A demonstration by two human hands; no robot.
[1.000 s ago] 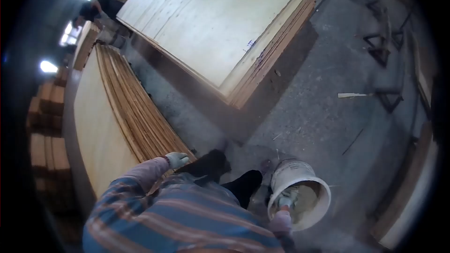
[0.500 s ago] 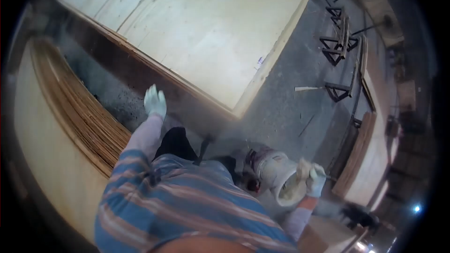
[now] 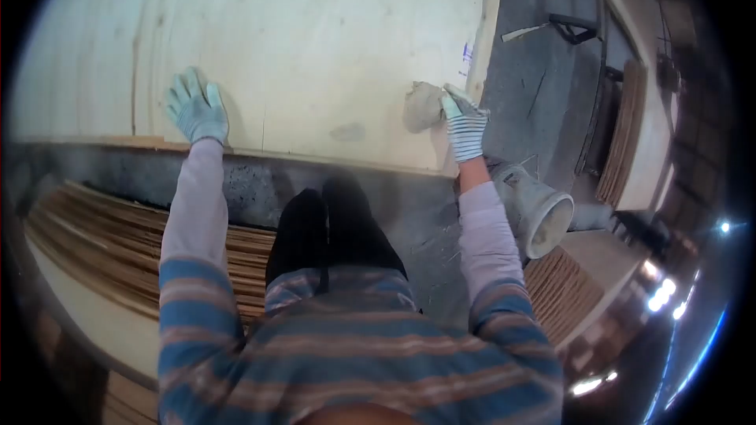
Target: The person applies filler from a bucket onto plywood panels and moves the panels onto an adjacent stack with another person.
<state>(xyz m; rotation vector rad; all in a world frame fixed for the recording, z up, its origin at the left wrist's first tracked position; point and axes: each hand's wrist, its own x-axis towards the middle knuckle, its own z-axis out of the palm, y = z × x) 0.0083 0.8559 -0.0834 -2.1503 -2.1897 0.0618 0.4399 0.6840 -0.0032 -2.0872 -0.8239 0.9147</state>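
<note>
Grey floor (image 3: 512, 114), bright lights (image 3: 661, 297) lower right

The plywood panel (image 3: 315, 47) is cut off by the top edge at 12 o'clock and fades into the black lens rim toward 10. Laid on it, the left hand (image 3: 197, 112) hides its own palm. At 2 o'clock the right hand (image 3: 466, 124) covers one end of a beige piece (image 3: 423, 106), whose make cannot be told. The purple marking (image 3: 466, 59) at 1 is too small to read. How full the bucket (image 3: 529, 203) at 3 is stays unclear; lights (image 3: 661, 295) at 4 blur.
</note>
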